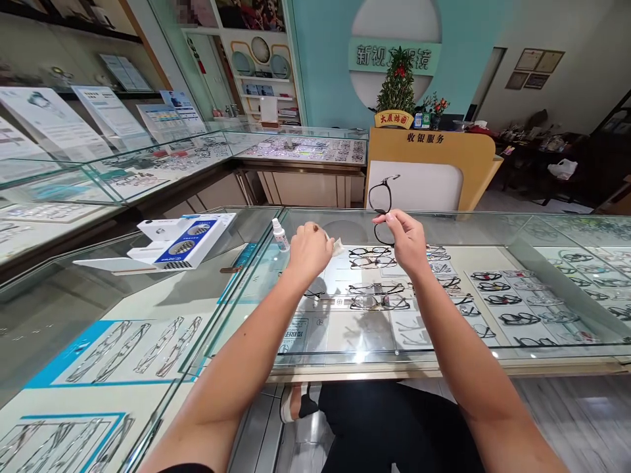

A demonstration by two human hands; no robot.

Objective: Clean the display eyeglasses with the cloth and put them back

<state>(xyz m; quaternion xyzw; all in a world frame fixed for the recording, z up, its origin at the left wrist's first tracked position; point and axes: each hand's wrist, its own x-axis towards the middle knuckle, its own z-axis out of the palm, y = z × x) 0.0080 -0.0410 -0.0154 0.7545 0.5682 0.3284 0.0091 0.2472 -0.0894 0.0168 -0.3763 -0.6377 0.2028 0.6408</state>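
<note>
My right hand [407, 240] pinches a pair of black-framed glasses [380, 199] by the lower rim, holding them upright above the glass counter [493, 226]. My left hand [309, 249] is closed round a small white cloth [338, 246], whose corner sticks out toward the glasses. A small white spray bottle [280, 235] with a blue label stands on the counter just left of my left hand. The two hands are a short gap apart.
Under the glass lie several rows of spectacle frames [377, 289]. A blue-and-white display box [180, 242] sits on the counter at the left. More showcases [148, 164] run along the left wall. A yellow cashier desk [434, 164] with a small tree stands behind.
</note>
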